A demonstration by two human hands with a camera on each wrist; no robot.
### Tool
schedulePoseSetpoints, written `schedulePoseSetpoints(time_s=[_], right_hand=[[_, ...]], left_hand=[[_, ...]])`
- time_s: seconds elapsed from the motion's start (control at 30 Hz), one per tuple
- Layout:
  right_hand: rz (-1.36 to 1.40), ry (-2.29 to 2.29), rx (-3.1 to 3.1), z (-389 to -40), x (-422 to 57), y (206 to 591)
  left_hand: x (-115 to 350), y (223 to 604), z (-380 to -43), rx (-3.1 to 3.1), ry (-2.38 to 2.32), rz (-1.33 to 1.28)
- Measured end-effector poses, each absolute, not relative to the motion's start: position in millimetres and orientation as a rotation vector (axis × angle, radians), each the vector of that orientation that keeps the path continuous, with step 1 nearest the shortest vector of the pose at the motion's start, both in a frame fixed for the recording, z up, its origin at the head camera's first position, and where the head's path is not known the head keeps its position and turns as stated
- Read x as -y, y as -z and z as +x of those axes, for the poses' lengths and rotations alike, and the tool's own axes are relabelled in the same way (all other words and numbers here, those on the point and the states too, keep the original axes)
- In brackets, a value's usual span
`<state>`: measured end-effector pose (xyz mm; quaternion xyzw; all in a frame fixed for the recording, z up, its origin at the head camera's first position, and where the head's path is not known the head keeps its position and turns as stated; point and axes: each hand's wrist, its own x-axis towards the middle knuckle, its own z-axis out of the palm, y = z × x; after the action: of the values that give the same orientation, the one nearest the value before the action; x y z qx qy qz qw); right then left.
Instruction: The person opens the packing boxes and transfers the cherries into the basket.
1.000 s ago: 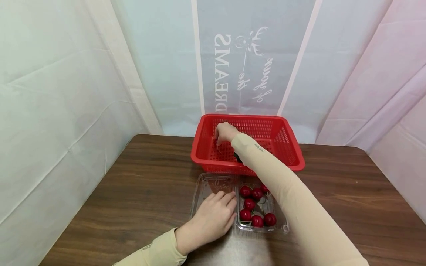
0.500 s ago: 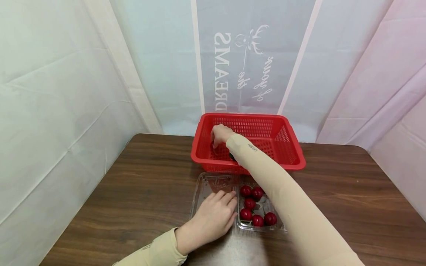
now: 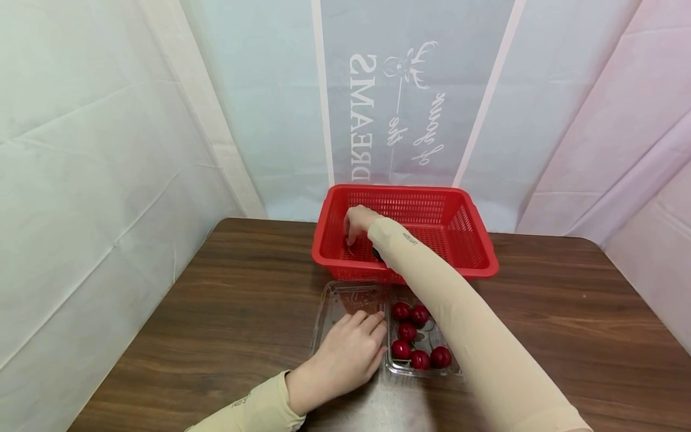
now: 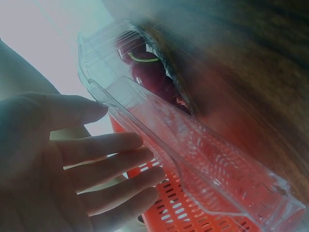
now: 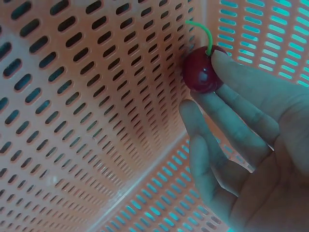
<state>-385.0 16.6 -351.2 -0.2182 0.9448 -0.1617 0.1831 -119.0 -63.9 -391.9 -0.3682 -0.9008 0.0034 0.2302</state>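
Note:
Inside the left end of the red basket, my right hand pinches a cherry between thumb and fingers. The right wrist view shows this dark red cherry with its green stem, close to the perforated basket wall. My left hand rests on the clear plastic clamshell box, near the fold between its two halves. In the left wrist view the fingers of that hand are fairly straight along the plastic edge. Several cherries lie in the box's right half, partly hidden by my right sleeve.
The basket stands at the back of the dark wooden table, directly behind the box. A pale printed curtain hangs behind it. My right forearm crosses over the basket's front rim and the box.
My right hand has shifted a little left and lower within the basket, still with the cherry. The left hand stays in place on the box.

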Motion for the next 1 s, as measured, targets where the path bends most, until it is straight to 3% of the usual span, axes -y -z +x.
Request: schedulePoseSetpoints(time_s=[1.0], right_hand=[[-0.688, 0.405, -2.665, -377.1, -18.8, 339.5]], left_hand=[[61.3, 393.1, -118.3, 2.448, 0.008, -1.01]])
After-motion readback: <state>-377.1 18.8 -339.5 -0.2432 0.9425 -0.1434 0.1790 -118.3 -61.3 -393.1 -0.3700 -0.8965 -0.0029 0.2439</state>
